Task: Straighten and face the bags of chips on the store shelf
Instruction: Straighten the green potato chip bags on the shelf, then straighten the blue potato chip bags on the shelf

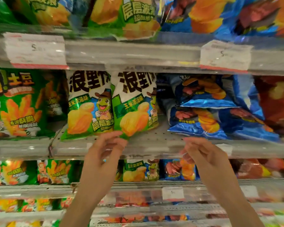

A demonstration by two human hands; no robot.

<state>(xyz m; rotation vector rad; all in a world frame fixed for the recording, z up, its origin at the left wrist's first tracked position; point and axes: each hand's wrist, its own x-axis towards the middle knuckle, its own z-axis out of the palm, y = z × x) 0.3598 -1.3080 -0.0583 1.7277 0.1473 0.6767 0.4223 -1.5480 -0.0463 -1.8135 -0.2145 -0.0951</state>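
Two green-and-white chip bags stand upright side by side on the middle shelf, the left bag and the right bag. My left hand reaches up from below, and its fingertips pinch the bottom corner of the right bag. To the right, blue chip bags lie tumbled and stacked flat, off their facing. My right hand hovers in front of the shelf edge just below the blue bags, fingers loosely curled and holding nothing.
Green fry-snack bags fill the shelf's left end and red bags its right end. The shelf above carries green bags and blue bags, with price tags on its rail. Lower shelves hold more snack bags.
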